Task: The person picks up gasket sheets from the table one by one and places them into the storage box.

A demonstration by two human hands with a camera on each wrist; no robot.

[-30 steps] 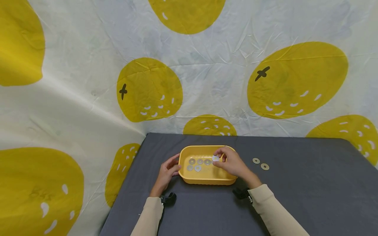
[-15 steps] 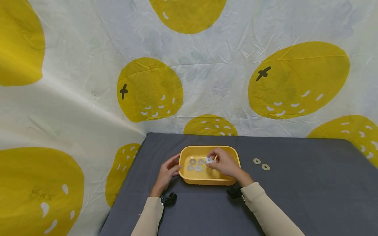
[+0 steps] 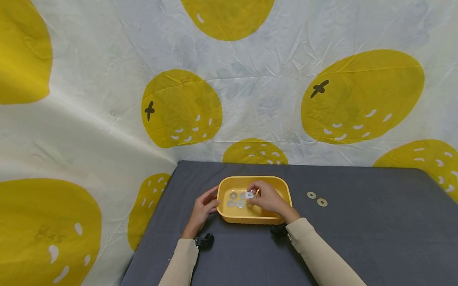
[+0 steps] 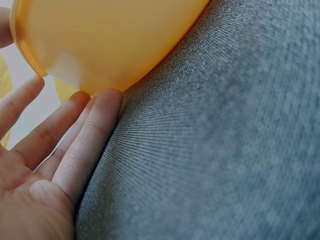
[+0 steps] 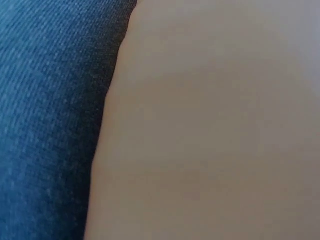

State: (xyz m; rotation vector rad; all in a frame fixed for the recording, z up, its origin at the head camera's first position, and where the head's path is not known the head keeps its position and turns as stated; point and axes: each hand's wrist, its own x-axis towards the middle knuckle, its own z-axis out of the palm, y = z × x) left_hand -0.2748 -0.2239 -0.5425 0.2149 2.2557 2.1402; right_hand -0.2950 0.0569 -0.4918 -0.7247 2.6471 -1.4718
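Observation:
A yellow plastic tray (image 3: 254,220) stands on the table with several flat metal washers (image 3: 240,203) lying in its left half. My right hand (image 3: 268,198) reaches over the tray and pinches a shiny washer (image 3: 249,195) between thumb and fingers. That washer partly covers others beneath or beside it; whether they touch cannot be told. At the tray's left end, my left hand (image 3: 201,210) rests its fingertips on the outer wall. The left wrist view shows its fingers (image 4: 82,150) extended against the tray's side (image 4: 115,40). The right wrist view holds only a beige sleeve (image 5: 200,125) and grey cloth.
Two more washers lie to the right of the tray, a nearer one (image 3: 322,202) and a farther one (image 3: 311,195). Dark grey cloth (image 3: 375,230) covers the table. A white curtain with yellow fruit shapes (image 3: 250,99) hangs behind and at the left.
My right hand has moved left inside the tray with the pinched washer, toward the others lying there. The left hand has stayed at the tray's left end.

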